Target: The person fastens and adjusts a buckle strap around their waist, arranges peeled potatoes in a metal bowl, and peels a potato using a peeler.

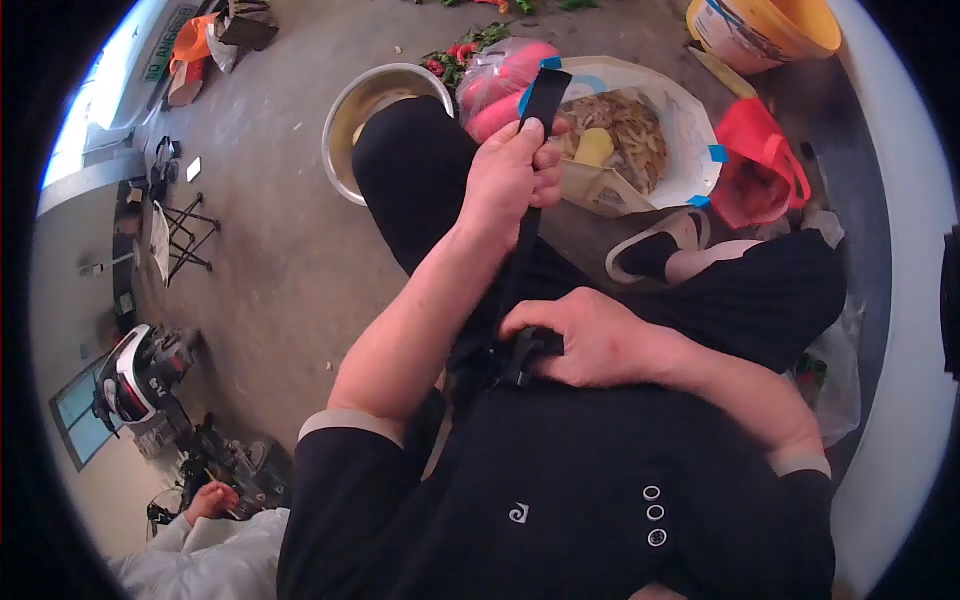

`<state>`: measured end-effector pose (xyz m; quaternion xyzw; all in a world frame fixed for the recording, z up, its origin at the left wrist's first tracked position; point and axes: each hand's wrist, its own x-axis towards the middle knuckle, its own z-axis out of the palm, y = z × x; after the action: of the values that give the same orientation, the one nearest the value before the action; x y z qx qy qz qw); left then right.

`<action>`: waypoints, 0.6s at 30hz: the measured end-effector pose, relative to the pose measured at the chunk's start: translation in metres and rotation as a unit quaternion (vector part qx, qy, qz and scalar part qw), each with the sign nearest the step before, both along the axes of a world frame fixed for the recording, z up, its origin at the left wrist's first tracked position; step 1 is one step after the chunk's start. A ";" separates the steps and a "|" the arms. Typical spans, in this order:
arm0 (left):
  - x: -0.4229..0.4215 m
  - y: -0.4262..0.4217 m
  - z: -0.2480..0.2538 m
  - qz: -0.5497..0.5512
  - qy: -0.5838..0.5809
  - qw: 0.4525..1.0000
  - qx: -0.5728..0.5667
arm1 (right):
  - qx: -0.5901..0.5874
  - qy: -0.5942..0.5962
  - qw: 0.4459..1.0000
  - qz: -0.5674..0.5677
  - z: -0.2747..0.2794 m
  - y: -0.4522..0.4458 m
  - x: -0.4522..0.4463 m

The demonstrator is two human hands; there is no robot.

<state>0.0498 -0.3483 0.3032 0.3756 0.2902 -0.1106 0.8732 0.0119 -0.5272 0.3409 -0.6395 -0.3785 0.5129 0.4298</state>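
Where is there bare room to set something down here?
The widest free patch is floor between the folding stool, metal bowl and left forearm. More bare floor lies left of the bowl. It is crowded beyond the left hand, where the pink bag, scrap container, red bag and yellow bucket cluster.

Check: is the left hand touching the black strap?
Touching. The head view shows the left hand closed around the black strap, its end poking past the thumb.

No clearly legible text
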 end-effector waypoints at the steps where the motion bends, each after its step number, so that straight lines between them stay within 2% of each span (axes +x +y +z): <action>1: 0.000 0.000 -0.002 0.020 0.009 1.000 0.000 | 0.000 -0.026 1.000 -0.011 0.001 0.000 -0.003; 9: 0.004 0.000 -0.011 0.114 -0.005 0.993 -0.024 | 0.048 -0.255 0.964 -0.062 -0.010 -0.011 -0.030; 12: 0.007 -0.001 -0.006 0.141 0.009 0.990 0.002 | 0.083 -0.256 0.957 -0.107 -0.008 -0.012 -0.030; 18: 0.008 -0.007 -0.014 0.163 0.002 0.986 0.018 | 0.031 -0.296 0.952 -0.073 -0.007 -0.009 -0.033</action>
<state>0.0576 -0.3555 0.2895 0.3383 0.3515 0.0378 0.8721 -0.0207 -0.5361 0.3336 -0.7749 -0.4569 0.2551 0.3545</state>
